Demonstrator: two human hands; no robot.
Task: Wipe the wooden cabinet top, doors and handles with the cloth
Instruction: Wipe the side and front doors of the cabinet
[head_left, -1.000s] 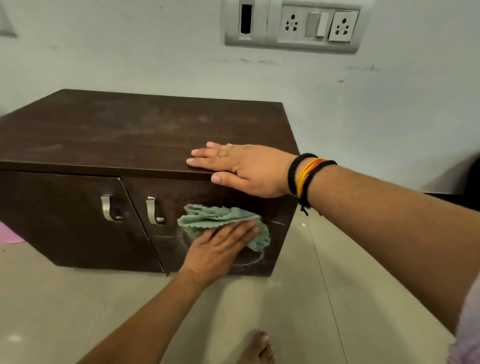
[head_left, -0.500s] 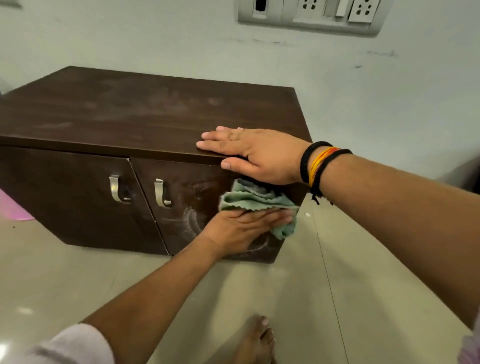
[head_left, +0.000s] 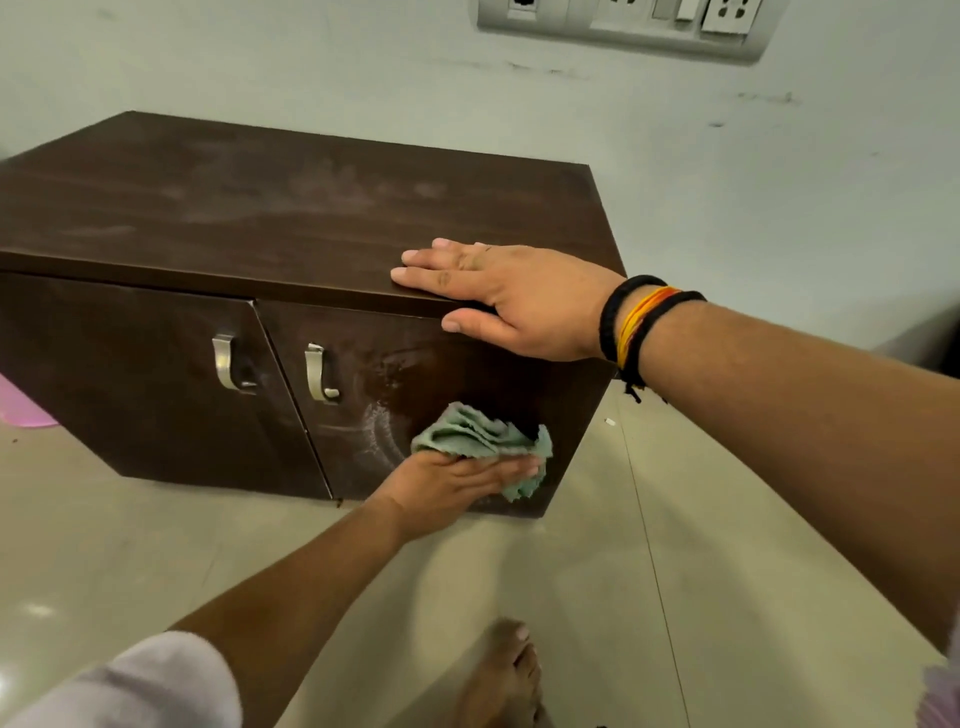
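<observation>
— What is sitting at the far left?

— A pink object (head_left: 23, 402) is lying on the tiled floor (head_left: 675, 571) beside the dark wooden cabinet (head_left: 291, 208). Two metal handles, the left handle (head_left: 227, 362) and the right handle (head_left: 318, 373), are flanking the seam between the left door (head_left: 130, 374) and the right door (head_left: 467, 384).

— And the cloth?

— The green cloth (head_left: 485, 441) is lying crumpled against the lower part of the right door, under the left hand (head_left: 447, 488). Its fingers (head_left: 506, 464) are stretching out flat, pressing the cloth to the wood; folds are bunching above the fingers and a corner is hanging past the fingertips. Pale streaks are showing on the door just left of the cloth.

— The other hand?

— The right hand (head_left: 511, 296) is resting palm-down on the cabinet's front top edge, above the cloth, its fingers spread flat and holding nothing, thumb hooking over the edge. Black and orange wristbands (head_left: 641, 325) are circling that wrist. A bare foot (head_left: 506, 675) is standing below on the floor; a socket panel (head_left: 623, 26) is sitting on the wall (head_left: 779, 182) above.
</observation>
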